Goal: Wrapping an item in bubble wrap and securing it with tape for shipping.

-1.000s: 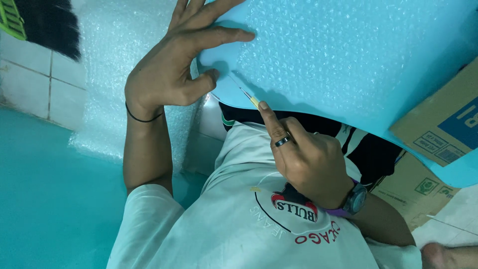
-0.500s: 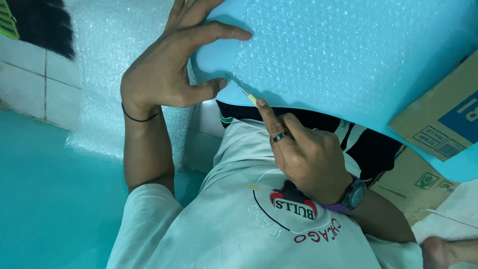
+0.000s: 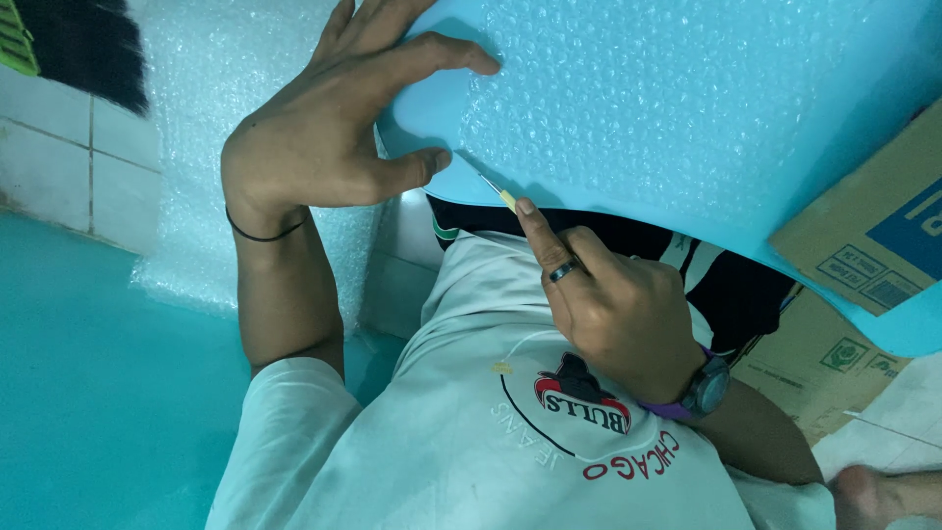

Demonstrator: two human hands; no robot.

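A light blue foam sheet (image 3: 687, 108) with bubble wrap laid over it fills the upper right. My left hand (image 3: 324, 147), a black band at its wrist, pinches the sheet's left edge between thumb and fingers. My right hand (image 3: 618, 304), with a ring and a wristwatch, grips a small yellow-handled blade (image 3: 496, 191). Its index finger lies along the handle. The blade's tip touches the sheet's lower edge, just right of my left thumb. My white printed shirt fills the bottom of the view.
More clear bubble wrap (image 3: 216, 118) hangs behind my left hand over white tiles (image 3: 69, 167). A teal floor (image 3: 98, 393) lies at the lower left. Cardboard boxes (image 3: 873, 245) sit at the right. A dark brush (image 3: 83, 49) shows at top left, a bare foot (image 3: 873, 496) at bottom right.
The blade and my right hand have crept left along the sheet's edge toward my left thumb. My left hand has shifted its grip slightly on the sheet.
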